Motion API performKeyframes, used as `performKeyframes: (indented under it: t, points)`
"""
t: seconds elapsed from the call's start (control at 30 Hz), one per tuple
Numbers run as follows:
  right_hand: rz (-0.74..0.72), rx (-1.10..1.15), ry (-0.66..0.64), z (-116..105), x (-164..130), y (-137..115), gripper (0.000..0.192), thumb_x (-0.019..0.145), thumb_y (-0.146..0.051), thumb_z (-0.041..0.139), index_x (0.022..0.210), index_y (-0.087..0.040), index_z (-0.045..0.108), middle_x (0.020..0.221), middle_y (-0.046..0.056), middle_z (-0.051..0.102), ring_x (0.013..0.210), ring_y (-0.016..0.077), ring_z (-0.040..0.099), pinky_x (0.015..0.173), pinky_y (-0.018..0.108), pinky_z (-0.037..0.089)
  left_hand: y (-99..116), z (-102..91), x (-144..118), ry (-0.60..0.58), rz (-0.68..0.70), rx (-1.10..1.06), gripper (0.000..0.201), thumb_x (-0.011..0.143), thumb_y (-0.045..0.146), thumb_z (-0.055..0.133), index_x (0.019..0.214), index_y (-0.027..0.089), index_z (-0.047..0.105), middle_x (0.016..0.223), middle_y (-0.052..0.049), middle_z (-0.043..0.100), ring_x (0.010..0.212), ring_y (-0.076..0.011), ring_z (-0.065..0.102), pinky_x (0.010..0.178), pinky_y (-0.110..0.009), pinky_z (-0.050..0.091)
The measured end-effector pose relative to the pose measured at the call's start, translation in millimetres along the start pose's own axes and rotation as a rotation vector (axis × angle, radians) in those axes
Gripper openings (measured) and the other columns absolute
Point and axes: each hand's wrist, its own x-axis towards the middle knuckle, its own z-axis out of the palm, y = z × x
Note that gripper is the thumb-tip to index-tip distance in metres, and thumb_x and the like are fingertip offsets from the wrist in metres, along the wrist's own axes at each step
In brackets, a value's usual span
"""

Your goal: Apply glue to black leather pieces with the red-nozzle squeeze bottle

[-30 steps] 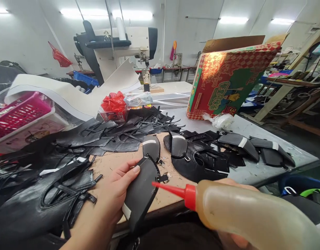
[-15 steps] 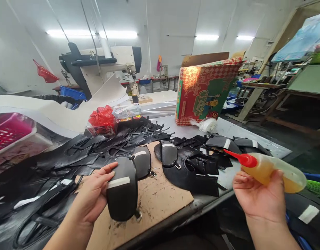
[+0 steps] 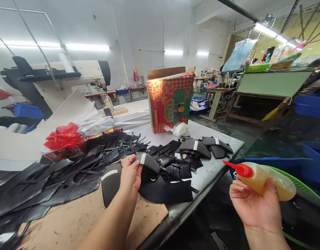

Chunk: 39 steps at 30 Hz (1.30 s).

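Left hand (image 3: 130,176) rests on black leather piece (image 3: 149,163) on surface (image 3: 209,166), fingers (image 3: 138,169) together, flat on it. Right hand (image 3: 253,205) wraps glue bottle (image 3: 264,178), off surface edge, red nozzle pointing left.

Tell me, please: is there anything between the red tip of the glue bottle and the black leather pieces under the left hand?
Nothing visible stands between them. The glue bottle in the right hand is off the table edge; only open air separates it from the black leather pieces under the left hand.
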Motion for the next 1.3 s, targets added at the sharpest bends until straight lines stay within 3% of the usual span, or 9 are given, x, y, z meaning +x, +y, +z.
performKeyframes:
  t: [0.2,0.3,0.5,0.63,0.73,0.93,1.03,1.2,1.3]
  points:
    - [-0.078,0.01,-0.016,-18.3,10.2,-22.8,0.053,0.043,-0.041,0.083,0.081,-0.015,0.058,0.064,-0.005,0.056,0.04,0.0044,0.043,0.032,0.015,0.041,8.9,-25.2,-43.9,-0.019,-0.101,0.096,0.031,0.076,-0.001,0.051,0.101,0.016,0.056,0.092,-0.011,0.067,0.087,-0.0179,0.069,0.072,-0.023,0.055]
    - [-0.208,-0.016,-0.043,-26.0,12.1,-42.6,0.056,0.039,-0.046,0.084,0.079,-0.016,0.058,0.064,-0.006,0.056,0.038,0.0034,0.041,0.03,0.014,0.038,-1.5,-19.9,-70.1,-0.128,-0.188,0.17,0.032,0.073,0.0,0.055,0.101,0.015,0.06,0.107,-0.014,0.066,0.098,-0.0233,0.066,0.076,-0.028,0.056]
    - [-0.753,-0.071,0.082,-55.9,7.0,-128.6,0.06,0.04,-0.067,0.075,0.076,-0.023,0.06,0.067,-0.006,0.056,0.053,0.0102,0.054,0.032,0.015,0.037,-80.6,46.2,-107.3,-0.711,-0.523,0.466,0.022,0.065,0.017,0.073,0.086,0.017,0.068,0.108,-0.009,0.066,0.106,-0.0249,0.06,0.082,-0.028,0.052]
    - [-1.248,-0.111,0.238,-93.0,-26.9,-201.0,0.071,0.026,-0.065,0.079,0.082,-0.025,0.062,0.081,-0.007,0.061,0.085,0.0154,0.06,0.063,0.023,0.054,-143.3,81.9,-152.1,-1.152,-0.721,0.721,0.014,0.069,0.022,0.07,0.082,0.018,0.067,0.101,-0.006,0.066,0.094,-0.0185,0.062,0.078,-0.026,0.047]
    - [-1.494,-0.172,0.357,-120.6,-63.9,-237.6,0.073,0.028,-0.062,0.082,0.086,-0.023,0.062,0.089,-0.006,0.062,0.099,0.0161,0.057,0.076,0.024,0.054,-188.1,100.3,-189.1,-1.34,-0.838,0.857,0.015,0.068,0.02,0.069,0.082,0.016,0.065,0.092,-0.006,0.065,0.084,-0.0165,0.062,0.076,-0.027,0.044]
    - [-1.567,-0.27,0.535,-153.0,-108.0,-266.7,0.053,0.054,-0.057,0.075,0.093,-0.026,0.059,0.104,-0.004,0.06,0.108,0.0195,0.054,0.063,0.028,0.055,-268.7,121.9,-250.5,-1.304,-0.885,1.061,0.022,0.073,0.023,0.064,0.092,0.014,0.056,0.079,-0.006,0.06,0.068,-0.0164,0.062,0.072,-0.031,0.046]
    - [-1.576,-0.31,0.573,-159.5,-108.2,-271.7,0.053,0.057,-0.059,0.072,0.096,-0.025,0.059,0.108,-0.003,0.059,0.108,0.0214,0.054,0.066,0.031,0.055,-296.0,119.6,-267.7,-1.31,-0.835,1.104,0.046,0.07,0.023,0.067,0.112,0.017,0.052,0.07,-0.001,0.056,0.062,-0.0144,0.059,0.07,-0.03,0.045]
    - [-1.539,-0.297,0.531,-167.4,-94.2,-271.6,0.066,0.049,-0.065,0.074,0.098,-0.024,0.059,0.101,-0.002,0.062,0.105,0.0214,0.055,0.071,0.031,0.055,-325.2,131.6,-270.8,-1.356,-0.68,1.12,0.087,0.069,0.019,0.066,0.142,0.03,0.019,0.064,0.005,0.054,0.052,-0.0134,0.057,0.061,-0.029,0.045]
    - [-1.481,-0.3,0.524,-171.2,-85.5,-266.9,0.067,0.049,-0.067,0.073,0.1,-0.025,0.059,0.098,-0.003,0.062,0.101,0.0216,0.057,0.071,0.032,0.054,-336.3,146.0,-260.8,-1.346,-0.604,1.148,0.086,0.066,0.018,0.066,0.14,0.028,0.023,0.072,0.002,0.059,0.05,-0.0145,0.057,0.058,-0.031,0.046]
